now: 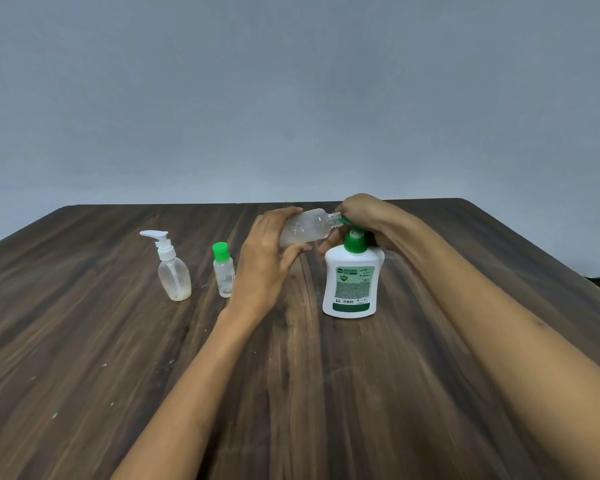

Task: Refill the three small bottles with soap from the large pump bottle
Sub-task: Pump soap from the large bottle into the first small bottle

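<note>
A large white pump bottle (353, 282) with a green pump and green label stands on the dark wooden table (291, 393). My right hand (364, 213) rests curled over its pump head. My left hand (267, 258) grips an uncapped clear small bottle (305, 228), tilted on its side with its open neck at the green spout. A clear small bottle with a white pump (172, 268) stands at the left. Beside it stands a tiny clear bottle with a green cap (223, 271), partly behind my left wrist.
A plain grey wall (291, 98) rises behind the table's far edge. The table's right edge runs diagonally past my right forearm. Small pale specks lie on the wood at the near left.
</note>
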